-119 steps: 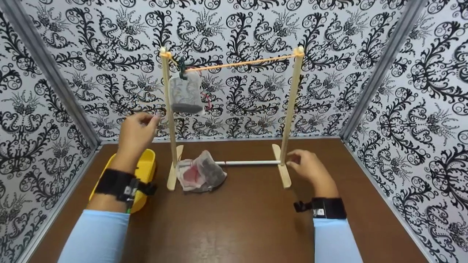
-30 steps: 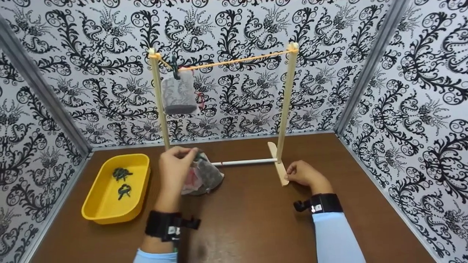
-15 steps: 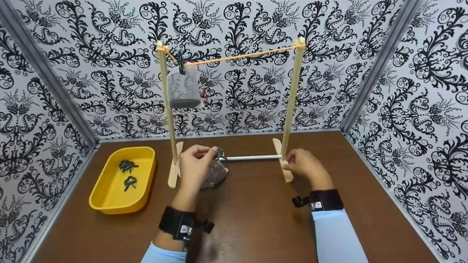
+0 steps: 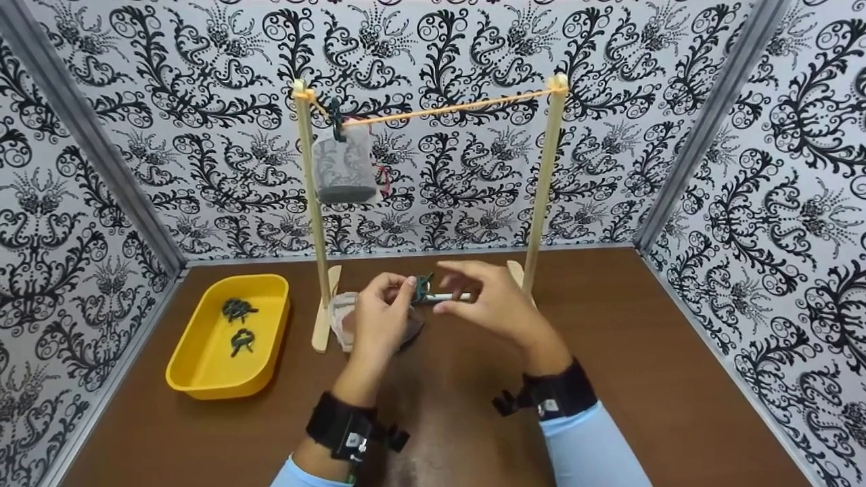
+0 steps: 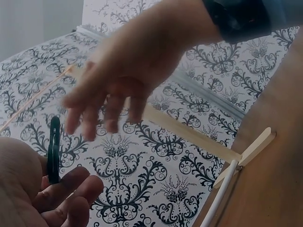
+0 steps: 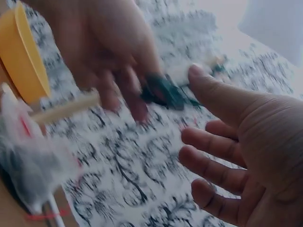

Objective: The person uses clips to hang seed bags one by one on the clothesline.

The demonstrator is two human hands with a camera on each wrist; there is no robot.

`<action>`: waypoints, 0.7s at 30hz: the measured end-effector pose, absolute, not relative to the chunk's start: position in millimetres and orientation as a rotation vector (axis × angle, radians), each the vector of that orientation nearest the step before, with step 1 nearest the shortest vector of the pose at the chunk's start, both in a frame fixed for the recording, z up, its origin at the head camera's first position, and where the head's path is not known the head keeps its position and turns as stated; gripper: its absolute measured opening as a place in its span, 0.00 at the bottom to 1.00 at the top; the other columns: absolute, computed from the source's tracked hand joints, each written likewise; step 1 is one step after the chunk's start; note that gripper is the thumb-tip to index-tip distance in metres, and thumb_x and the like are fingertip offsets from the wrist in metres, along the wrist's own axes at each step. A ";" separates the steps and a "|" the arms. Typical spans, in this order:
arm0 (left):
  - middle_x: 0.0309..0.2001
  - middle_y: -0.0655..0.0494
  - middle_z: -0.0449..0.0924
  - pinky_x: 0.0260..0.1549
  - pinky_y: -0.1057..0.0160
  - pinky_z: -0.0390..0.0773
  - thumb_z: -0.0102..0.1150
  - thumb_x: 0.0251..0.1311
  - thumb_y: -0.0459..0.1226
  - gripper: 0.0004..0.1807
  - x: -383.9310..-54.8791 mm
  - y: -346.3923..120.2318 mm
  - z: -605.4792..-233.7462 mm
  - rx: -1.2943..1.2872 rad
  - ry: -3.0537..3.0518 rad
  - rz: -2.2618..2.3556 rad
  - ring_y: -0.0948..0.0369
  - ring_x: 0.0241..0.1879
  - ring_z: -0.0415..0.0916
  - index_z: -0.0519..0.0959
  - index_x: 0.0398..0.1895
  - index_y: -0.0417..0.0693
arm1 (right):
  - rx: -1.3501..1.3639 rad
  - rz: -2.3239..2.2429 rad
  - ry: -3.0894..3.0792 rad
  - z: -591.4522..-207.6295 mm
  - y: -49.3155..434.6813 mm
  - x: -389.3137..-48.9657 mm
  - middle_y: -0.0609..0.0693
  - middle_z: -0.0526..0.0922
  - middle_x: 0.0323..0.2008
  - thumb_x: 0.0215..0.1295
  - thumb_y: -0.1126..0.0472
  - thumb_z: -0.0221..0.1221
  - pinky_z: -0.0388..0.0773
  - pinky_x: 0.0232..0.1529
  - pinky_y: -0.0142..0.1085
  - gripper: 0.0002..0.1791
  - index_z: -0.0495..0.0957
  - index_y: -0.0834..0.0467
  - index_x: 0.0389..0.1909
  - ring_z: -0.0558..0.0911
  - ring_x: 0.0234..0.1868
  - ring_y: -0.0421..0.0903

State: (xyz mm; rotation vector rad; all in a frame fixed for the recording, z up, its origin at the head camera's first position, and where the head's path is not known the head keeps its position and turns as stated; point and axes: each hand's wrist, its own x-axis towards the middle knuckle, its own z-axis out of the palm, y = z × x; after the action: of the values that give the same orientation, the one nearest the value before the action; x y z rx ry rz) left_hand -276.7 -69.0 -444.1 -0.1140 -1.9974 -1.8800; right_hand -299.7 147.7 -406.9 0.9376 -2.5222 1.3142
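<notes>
Closest in, two light-blue sleeves (image 4: 588, 446), two black wrist straps (image 4: 560, 391), two hands over the middle of the brown tabletop (image 4: 643, 385). One green clip (image 4: 422, 287) is up between them, and the left hand (image 4: 384, 308) has it pinched between thumb and finger, its other fingers curled beneath. Here's the right hand (image 4: 497, 297), angled inward, thumb and fingers spread apart, holding nothing, its tips just beside the clip.

Below the left hand, one mesh pouch (image 4: 344, 321) lies partly hidden against the stand's left foot (image 4: 325, 328). Over to the left, one yellow tray (image 4: 210, 370) carries two dark-green clusters of clips (image 4: 238, 309), too bunched to count, its right rim well apart from the left forearm.

One white rod (image 4: 446, 297) runs low between two wooden posts (image 4: 544, 196). Up top, one orange line (image 4: 440, 110) sags towards the left, where one dark clip (image 4: 337, 120) holds one hanging pouch (image 4: 344, 166) near the left post. Right of that pouch, the line stretches on to the right post; behind, the table's far edge meets patterned walls (image 4: 473, 40).
</notes>
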 end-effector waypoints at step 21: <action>0.34 0.44 0.90 0.23 0.64 0.86 0.63 0.84 0.38 0.11 -272.3 -68.0 -445.2 -0.183 -2.150 -1.885 0.63 0.20 0.84 0.87 0.49 0.37 | 0.850 1.325 -2.370 -410.9 144.9 -291.3 0.50 0.96 0.42 0.65 0.58 0.82 0.87 0.47 0.31 0.23 0.90 0.60 0.58 0.92 0.39 0.44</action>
State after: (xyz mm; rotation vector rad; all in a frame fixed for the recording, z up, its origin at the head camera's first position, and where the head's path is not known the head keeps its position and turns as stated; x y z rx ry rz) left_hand -272.3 -68.0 -445.2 -0.1834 -2.1504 -1.8846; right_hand -291.3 144.9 -410.9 0.8498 -2.3703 1.3254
